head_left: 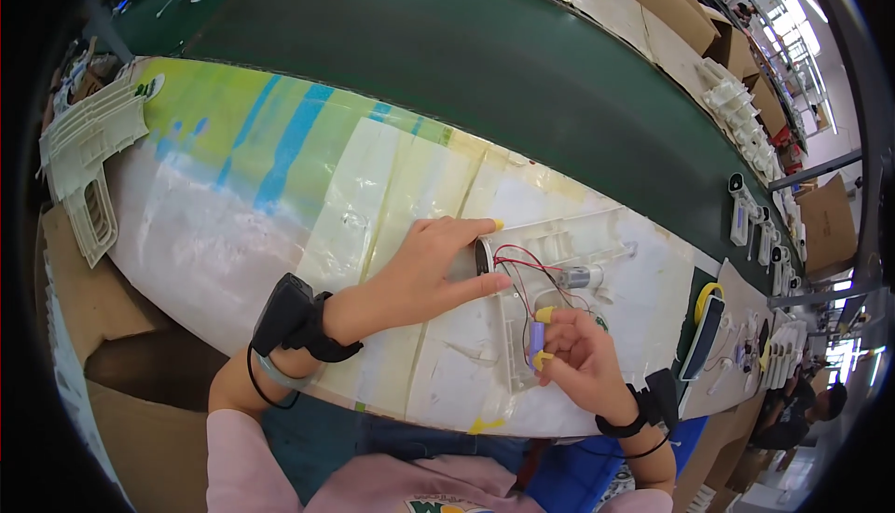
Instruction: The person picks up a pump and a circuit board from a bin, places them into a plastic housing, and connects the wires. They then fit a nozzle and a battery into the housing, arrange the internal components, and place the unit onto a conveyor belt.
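Observation:
An opened white plastic housing lies on the covered table, its inside facing up. My left hand grips its left end, thumb and forefinger on either side of a dark round part. Red and black wires run from that end to a small silver motor within the housing. Between the thumb and a finger of my right hand, a purple cylindrical battery is pinched over the housing's near part. Yellow finger covers are on some fingertips. Part of a green circuit board shows beside the right hand.
Beyond the table runs a dark green conveyor belt, with several white device bodies at its right. White moulded parts stand at the left edge above a cardboard box. Yellow tape lies to the right.

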`<state>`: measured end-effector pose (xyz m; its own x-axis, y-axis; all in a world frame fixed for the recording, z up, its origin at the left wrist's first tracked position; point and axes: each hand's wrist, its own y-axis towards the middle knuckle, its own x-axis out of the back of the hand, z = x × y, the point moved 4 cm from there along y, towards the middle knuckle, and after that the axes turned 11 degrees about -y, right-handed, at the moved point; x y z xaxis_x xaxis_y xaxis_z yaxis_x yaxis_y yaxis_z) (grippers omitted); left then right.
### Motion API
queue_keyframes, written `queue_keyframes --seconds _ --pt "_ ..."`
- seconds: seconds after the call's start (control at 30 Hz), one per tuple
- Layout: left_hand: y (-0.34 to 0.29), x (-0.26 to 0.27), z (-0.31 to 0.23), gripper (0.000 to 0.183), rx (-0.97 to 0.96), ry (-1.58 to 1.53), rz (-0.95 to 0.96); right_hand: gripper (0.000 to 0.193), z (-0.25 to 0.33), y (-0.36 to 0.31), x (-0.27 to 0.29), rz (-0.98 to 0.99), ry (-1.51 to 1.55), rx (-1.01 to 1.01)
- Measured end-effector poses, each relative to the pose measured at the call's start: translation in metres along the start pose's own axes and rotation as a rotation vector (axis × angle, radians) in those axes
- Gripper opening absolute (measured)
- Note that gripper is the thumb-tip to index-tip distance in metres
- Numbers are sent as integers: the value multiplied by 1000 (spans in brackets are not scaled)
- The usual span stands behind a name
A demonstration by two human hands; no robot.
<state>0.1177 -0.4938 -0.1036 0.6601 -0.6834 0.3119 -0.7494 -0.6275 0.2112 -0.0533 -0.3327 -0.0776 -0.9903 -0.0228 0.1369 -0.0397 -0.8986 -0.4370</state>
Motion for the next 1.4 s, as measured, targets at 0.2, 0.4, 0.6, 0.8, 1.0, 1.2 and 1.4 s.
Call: queue_keyframes --seconds 0.2,0.4,0.6,0.8,1.0,1.2,1.4 --pt "3 2 -2 59 10 20 16 32 14 -3 -11 -212 -758 349" --pt "2 2 -2 58 -4 9 6 24 40 3 -6 -210 -776 507" --pt "3 0 -3 59 0 -2 8 18 22 3 -8 -255 -917 599" --pt "1 1 -1 59 -20 16 3 18 32 15 -4 -245 -855 572" --pt "-2 5 4 59 -23 46 1 25 36 40 -15 -313 -928 622" --pt "1 1 0 60 -86 31 -55 26 39 40 -16 -338 -971 610" --pt "6 1 -4 61 -55 -27 25 22 36 29 -19 -334 -935 654"
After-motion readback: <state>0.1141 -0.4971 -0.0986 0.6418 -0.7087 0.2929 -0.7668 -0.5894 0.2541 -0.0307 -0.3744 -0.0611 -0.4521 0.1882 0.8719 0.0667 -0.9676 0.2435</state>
